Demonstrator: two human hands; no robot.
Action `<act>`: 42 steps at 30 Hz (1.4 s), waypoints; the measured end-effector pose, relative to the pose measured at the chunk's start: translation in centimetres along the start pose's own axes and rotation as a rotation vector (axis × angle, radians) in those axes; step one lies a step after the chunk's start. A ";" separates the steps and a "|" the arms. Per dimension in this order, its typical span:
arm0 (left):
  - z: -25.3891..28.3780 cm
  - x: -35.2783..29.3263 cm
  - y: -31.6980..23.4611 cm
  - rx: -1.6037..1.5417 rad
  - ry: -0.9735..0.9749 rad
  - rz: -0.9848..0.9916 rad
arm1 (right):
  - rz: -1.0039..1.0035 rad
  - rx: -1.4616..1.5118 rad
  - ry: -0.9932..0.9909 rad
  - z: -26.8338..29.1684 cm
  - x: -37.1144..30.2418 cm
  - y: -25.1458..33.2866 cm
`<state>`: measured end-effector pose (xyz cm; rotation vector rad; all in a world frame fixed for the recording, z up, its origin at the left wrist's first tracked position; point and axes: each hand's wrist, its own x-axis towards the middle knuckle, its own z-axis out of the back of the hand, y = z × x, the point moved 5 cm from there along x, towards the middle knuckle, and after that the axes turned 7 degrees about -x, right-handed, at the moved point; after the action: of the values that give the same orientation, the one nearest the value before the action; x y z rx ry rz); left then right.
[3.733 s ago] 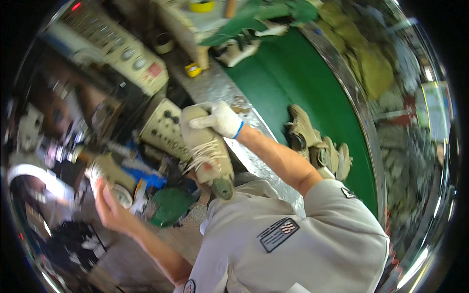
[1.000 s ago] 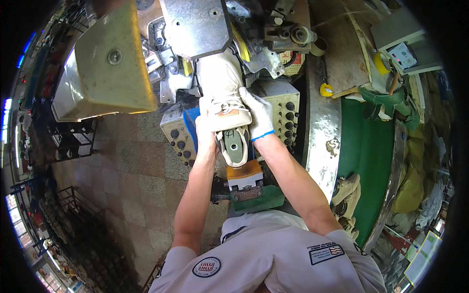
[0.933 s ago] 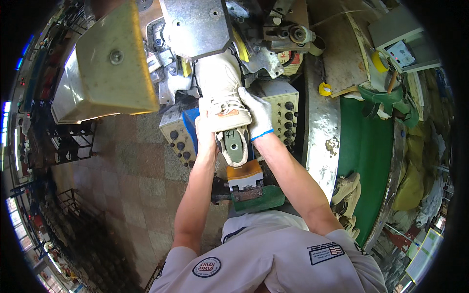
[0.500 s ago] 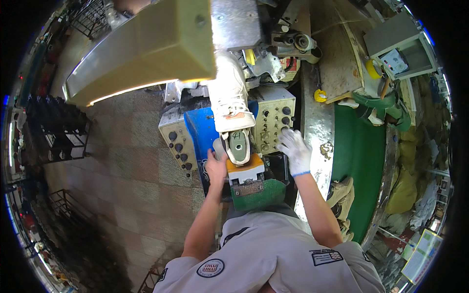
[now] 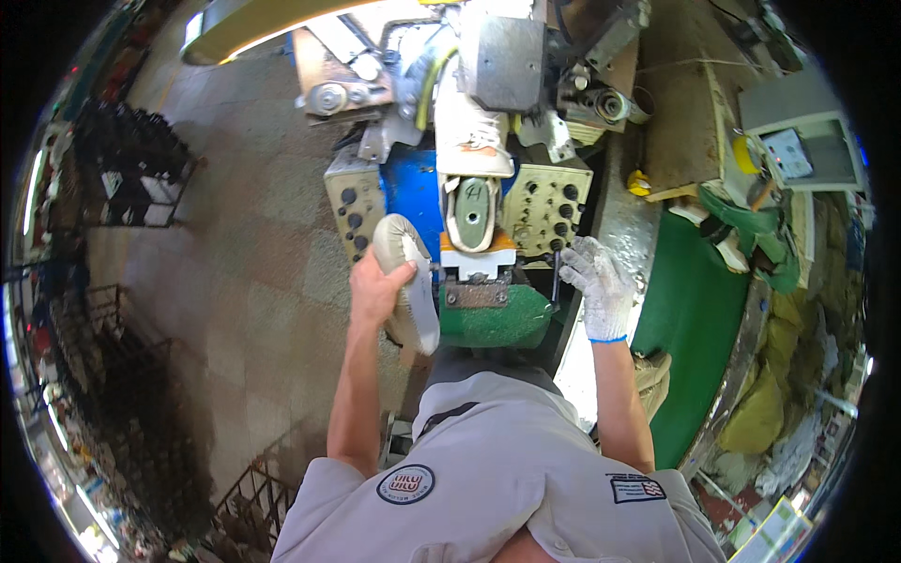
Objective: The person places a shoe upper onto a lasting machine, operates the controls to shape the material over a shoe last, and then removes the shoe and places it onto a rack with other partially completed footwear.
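My bare left hand (image 5: 377,286) grips a pale beige shoe (image 5: 399,246) on its side, thumb pressed on the whitish underside, which faces right. Another off-white laced shoe (image 5: 462,127) sits in the machine (image 5: 507,61), toe away from me. A green shoe last (image 5: 472,214) fills its heel opening, over an orange-and-white support (image 5: 479,255). My right hand (image 5: 601,286), in a white knit glove with a blue cuff, has its fingers apart and slightly bent beside a thin dark lever (image 5: 556,281). It appears to hold nothing.
Control boxes with knobs (image 5: 549,206) (image 5: 355,211) flank a blue panel (image 5: 410,188). A green machine cover (image 5: 497,314) lies nearest my body. On the right runs a green-topped bench (image 5: 690,319) with shoes at its near edge; dark racks (image 5: 141,178) stand on the left.
The beige shoe in my left hand has come out into plain view, left of the support. My right hand has drawn back from the knobs. The whole view has shifted, with the lamp arm higher.
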<state>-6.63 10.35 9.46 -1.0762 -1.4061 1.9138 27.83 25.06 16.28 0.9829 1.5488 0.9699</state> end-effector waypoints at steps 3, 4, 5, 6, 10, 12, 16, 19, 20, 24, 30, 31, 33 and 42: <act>2.5 -4.2 -12.5 -0.208 0.062 0.033 | 0.061 -0.026 0.152 -3.8 -2.1 2.5; 2.9 -5.1 -14.9 -0.236 0.104 -0.021 | 0.101 -0.049 0.252 -5.7 -3.0 3.9; 2.6 -5.7 -17.1 -0.332 0.178 -0.032 | 0.127 0.033 0.367 -7.8 -3.8 5.0; 1.8 -6.3 -18.9 -0.424 0.257 -0.045 | 0.158 0.116 0.480 -9.8 -4.4 5.9; -5.4 -5.9 -21.8 -0.548 0.418 -0.086 | 0.418 0.050 0.685 -13.0 -5.3 7.9; -10.9 -5.7 -21.1 -0.527 0.404 -0.020 | 0.077 0.266 0.685 -9.4 -4.2 8.1; -18.5 -5.4 -20.7 0.206 0.156 -0.396 | -0.159 0.226 0.370 6.9 0.6 1.6; -16.1 -6.0 -22.6 0.340 -0.225 -0.646 | -0.111 -0.214 0.002 24.4 1.8 -4.2; -13.7 -5.0 -21.2 0.357 -0.384 -0.642 | -0.142 -0.340 -0.061 30.3 1.5 -5.6; -10.2 0.2 -15.6 0.127 -0.258 -0.402 | -0.601 -1.244 -0.219 46.1 0.8 -3.2; -12.7 2.6 -13.7 0.224 -0.253 -0.508 | -0.389 -1.036 -0.653 56.6 12.3 -9.3; -14.3 2.3 -14.5 0.330 -0.303 -0.444 | -0.406 -0.821 -0.668 57.9 15.0 -11.5; -15.0 2.5 -15.2 0.333 -0.400 -0.317 | -0.419 -0.412 -0.693 57.6 21.5 -13.8; -11.4 2.4 -14.5 0.529 -0.403 -0.363 | -0.241 -0.593 -0.844 55.5 44.3 -11.2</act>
<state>1.04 22.90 20.82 -0.1803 -1.0841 2.1115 74.37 68.29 -17.39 0.6225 0.5943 0.6435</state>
